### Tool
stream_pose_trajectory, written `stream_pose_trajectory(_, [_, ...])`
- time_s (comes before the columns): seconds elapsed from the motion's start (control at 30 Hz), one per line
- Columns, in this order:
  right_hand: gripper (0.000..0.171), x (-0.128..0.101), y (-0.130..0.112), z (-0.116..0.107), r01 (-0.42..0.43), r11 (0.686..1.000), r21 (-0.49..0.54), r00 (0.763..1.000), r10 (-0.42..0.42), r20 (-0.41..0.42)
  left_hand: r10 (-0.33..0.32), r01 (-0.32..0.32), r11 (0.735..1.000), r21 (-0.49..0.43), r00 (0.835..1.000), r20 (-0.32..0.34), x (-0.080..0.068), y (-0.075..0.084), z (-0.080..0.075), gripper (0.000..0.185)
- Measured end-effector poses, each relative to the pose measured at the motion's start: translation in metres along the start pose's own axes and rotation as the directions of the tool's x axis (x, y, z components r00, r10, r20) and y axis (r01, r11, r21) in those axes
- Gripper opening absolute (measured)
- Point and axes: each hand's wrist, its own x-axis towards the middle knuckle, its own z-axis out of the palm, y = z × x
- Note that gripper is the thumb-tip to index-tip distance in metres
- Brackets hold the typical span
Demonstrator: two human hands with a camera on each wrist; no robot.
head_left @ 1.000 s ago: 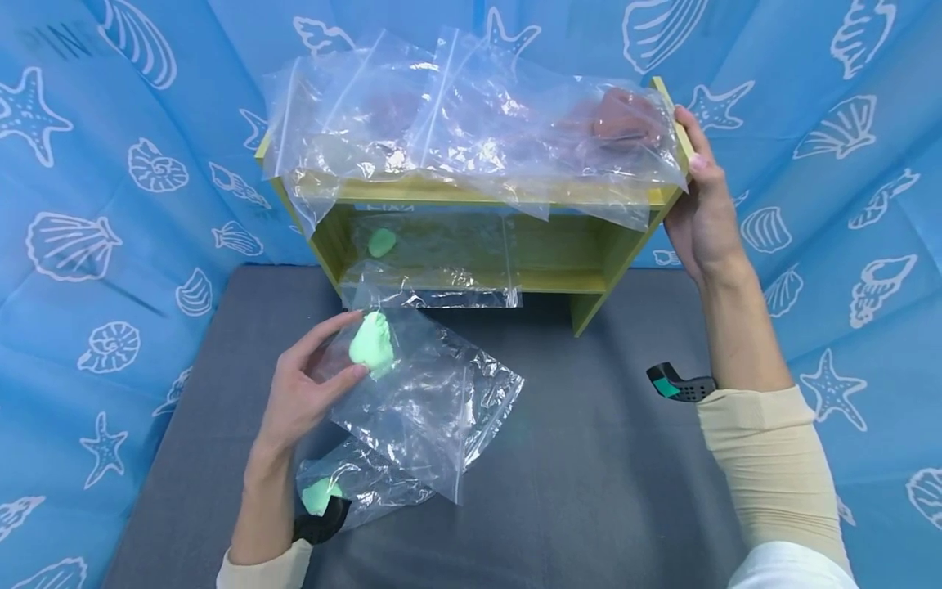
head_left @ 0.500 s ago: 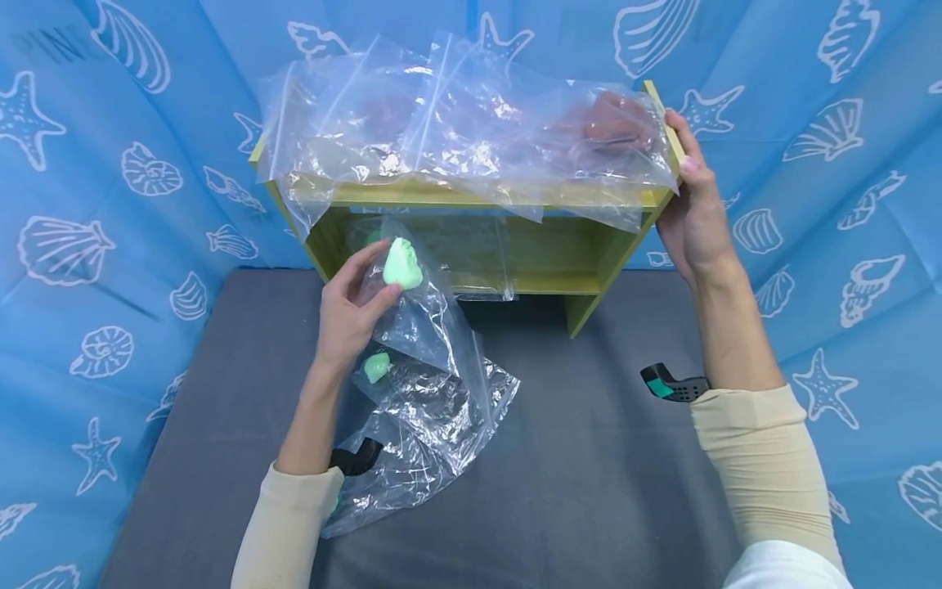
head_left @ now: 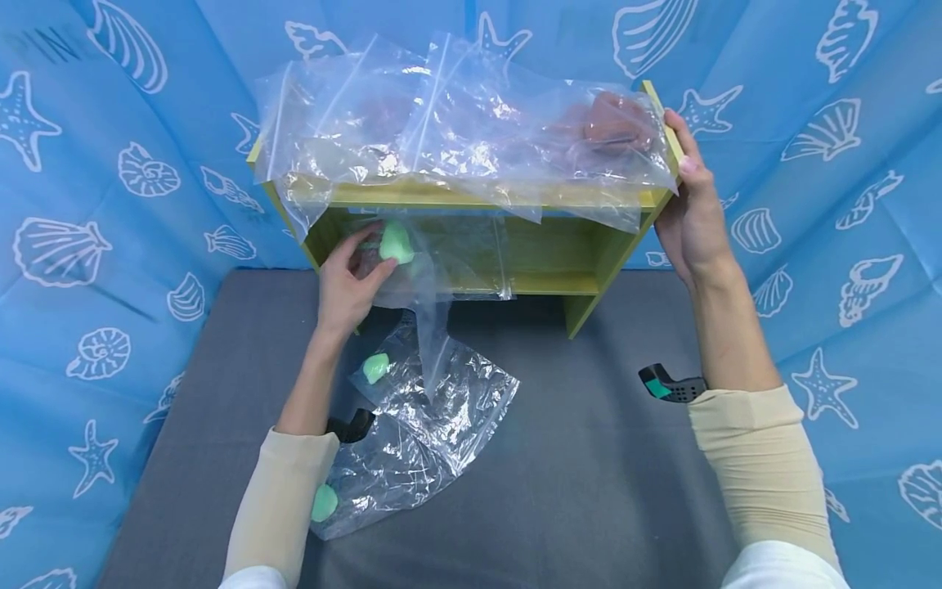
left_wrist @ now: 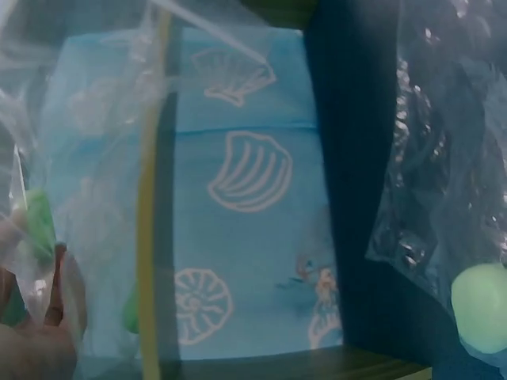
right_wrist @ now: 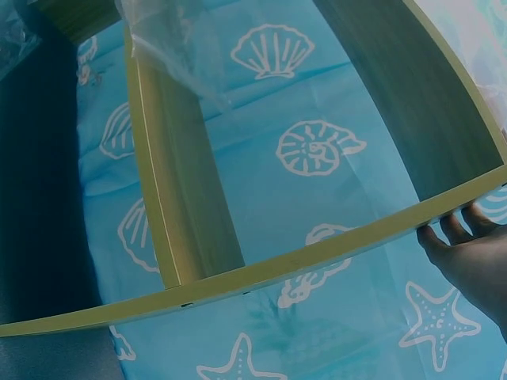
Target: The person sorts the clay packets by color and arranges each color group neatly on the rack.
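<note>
My left hand (head_left: 349, 286) pinches a clear zip bag (head_left: 432, 327) by the pale green lump (head_left: 396, 243) inside it, at the left of the lower compartment of a yellow-green wooden shelf (head_left: 621, 237). The rest of this bag hangs over the shelf board's front. In the left wrist view the hand (left_wrist: 40, 340) shows at the left edge beside the green lump (left_wrist: 38, 226). Another clear bag (head_left: 486, 245) lies in that compartment, partly hidden by the held one. My right hand (head_left: 695, 217) grips the shelf's right side panel, fingers at its outer edge (right_wrist: 455, 229).
Clear zip bags (head_left: 471, 123) with reddish contents cover the upper board, a brown-red lump (head_left: 614, 123) at the right. On the grey table (head_left: 574, 458) lie clear bags (head_left: 412, 442) with green lumps (head_left: 376, 368). A blue shell-print curtain (head_left: 96, 319) surrounds it.
My left hand has carried the bag with the green lump up and forward from above the table into the lower compartment. The right hand stays on the side panel.
</note>
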Motion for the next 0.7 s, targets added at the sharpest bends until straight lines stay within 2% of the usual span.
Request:
stream_pose_trajectory(0.23, [0.064,-0.001,0.001,0.0,-0.001,1.0,0.001,1.0,0.001,-0.006,-0.019,0.019,0.979,0.203,1.0,-0.004,0.006,-0.017,0.006,0.052])
stream_pose_trajectory(0.33, [0.064,-0.001,0.002,0.0,0.001,1.0,-0.002,1.0,-0.001,-0.007,-0.002,0.004,0.952,0.305,1.0,-0.008,0.008,-0.021,0.009,0.05])
stream_pose_trajectory(0.43, [0.064,-0.001,0.002,-0.001,0.006,1.0,-0.005,1.0,-0.006,-0.005,0.054,-0.045,0.923,0.381,0.998,-0.013,0.011,-0.025,0.012,0.044])
stream_pose_trajectory(0.57, [0.064,-0.001,0.001,-0.001,0.008,1.0,-0.012,1.0,-0.008,-0.005,0.124,-0.105,0.9,0.423,0.992,-0.019,0.014,-0.029,0.013,0.035])
stream_pose_trajectory(0.7, [0.064,0.0,0.001,0.0,0.005,1.0,-0.018,1.0,-0.005,-0.007,0.108,-0.088,0.899,0.429,0.994,-0.022,0.013,-0.031,0.013,0.037])
